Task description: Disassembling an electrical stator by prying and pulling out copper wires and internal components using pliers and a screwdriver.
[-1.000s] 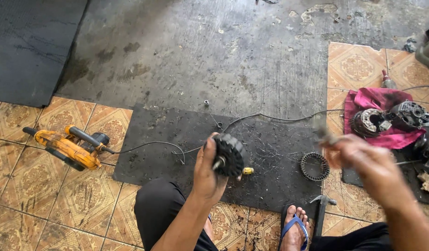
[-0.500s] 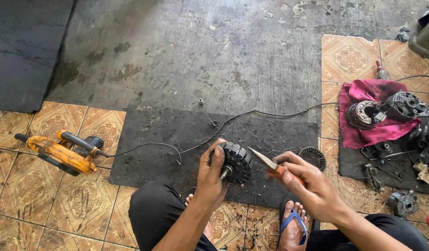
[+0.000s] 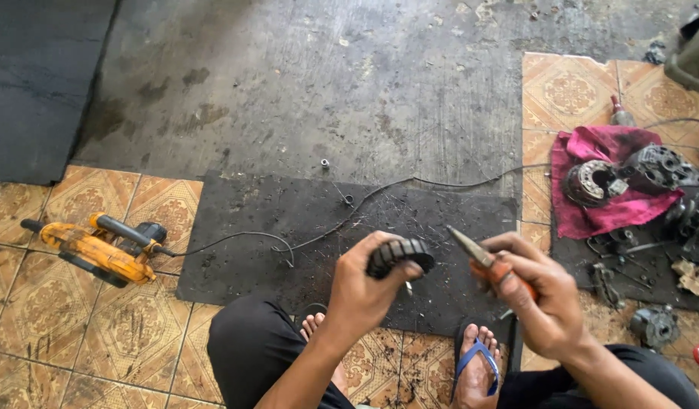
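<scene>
Left hand [image 3: 364, 291]: closed around a dark ribbed round part [image 3: 398, 255], held up above the black floor mat [image 3: 243, 250], fingers wrapped over its rim.
Right hand [image 3: 538, 299]: gripping orange-handled pliers [image 3: 482, 261], nose pointing left toward the round part, tip just beside it and apart from it.
Round part: between the two hands, over the near edge of the mat, above the person's knees.
Feet: one bare [image 3: 319, 333], one in a blue sandal [image 3: 476, 363], at the mat's near edge.
On the mat: a thin black cable [image 3: 410, 182] running right, and a small ring [image 3: 348, 200].
Left, on patterned tiles [image 3: 77, 333]: orange power tool [image 3: 92, 250], its cord trailing onto the mat.
Right: magenta rag [image 3: 591, 212] bearing two greasy motor parts [image 3: 625, 174]; smaller metal pieces [image 3: 652, 326] scattered nearer.
</scene>
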